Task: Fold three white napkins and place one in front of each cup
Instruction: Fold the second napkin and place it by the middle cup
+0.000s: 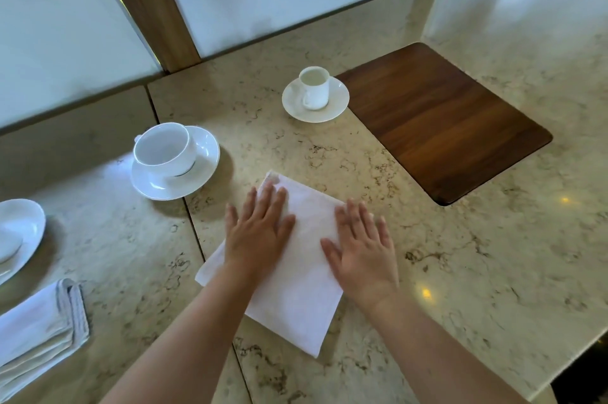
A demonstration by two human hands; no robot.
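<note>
A white napkin, folded into a rectangle, lies flat on the marble counter near the middle. My left hand presses flat on its left part with straight fingers. My right hand lies flat on its right edge, fingers spread. A wide white cup on a saucer stands to the upper left. A small white cup on a saucer stands farther back. A third saucer shows at the left edge, its cup out of view. A stack of folded napkins lies at the lower left.
A dark wooden board is set into the marble counter at the right. Frosted panels with wooden posts rise behind the counter. The counter's front edge falls away at the lower right.
</note>
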